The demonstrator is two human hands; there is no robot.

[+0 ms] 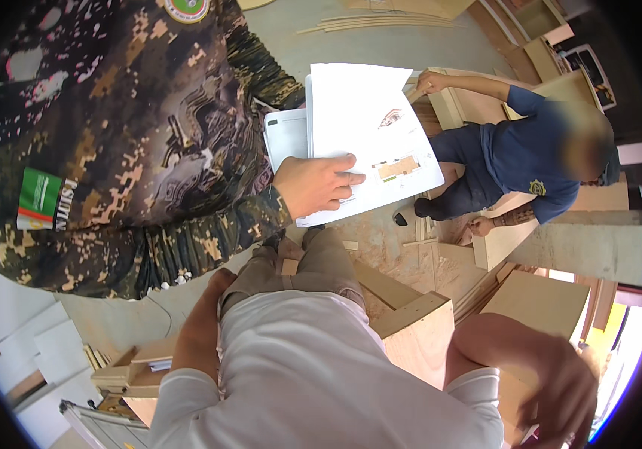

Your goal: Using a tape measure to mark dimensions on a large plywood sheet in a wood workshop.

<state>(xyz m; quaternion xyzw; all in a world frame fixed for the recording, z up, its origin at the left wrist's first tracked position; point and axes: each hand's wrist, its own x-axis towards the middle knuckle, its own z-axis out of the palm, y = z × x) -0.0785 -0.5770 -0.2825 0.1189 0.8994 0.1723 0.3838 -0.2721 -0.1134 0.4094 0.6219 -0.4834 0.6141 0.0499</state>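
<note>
My left arm hangs at my side, with my left hand (221,280) beside my trouser leg; its fingers are hidden. My right arm is bent out to the right, and my right hand (566,385) is smeared by motion near some wooden panels, so its fingers do not show clearly. In front of me, a person in a camouflage jacket (186,127) holds a stack of white paper sheets (351,112) with printed drawings. That person's hand (319,185) lies on the sheets, fingers over the page. Neither of my hands touches the paper.
At the right, a person in a dark blue shirt (519,150) sits low among wooden frames. A light wooden box (420,340) stands close at my right. Wooden strips (381,24) lie on the far floor. White panels (33,348) and a wooden drawer unit (138,370) are at left.
</note>
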